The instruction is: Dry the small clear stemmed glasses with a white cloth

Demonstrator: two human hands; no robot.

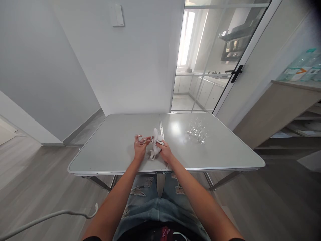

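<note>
My left hand (139, 146) is closed around a clear, shiny glass (142, 140), which looks stemmed, lying sideways above the table. Its right end meets a white cloth (155, 142). My right hand (165, 150) grips that cloth, fingers folded into it, and part of the cloth hangs toward the table. Both hands are close together near the front edge, by the seam of the grey folding table (112, 147). On the right half of the table stands a cluster of several similar clear glasses (198, 131); their exact outlines are hard to make out.
Behind the table are a white wall with a switch (117, 15) and a glazed door (200, 60) with a black handle (235, 73). A wooden shelf unit (288, 107) with water bottles (302, 67) stands at the right. A pale cable (57, 213) shows at lower left.
</note>
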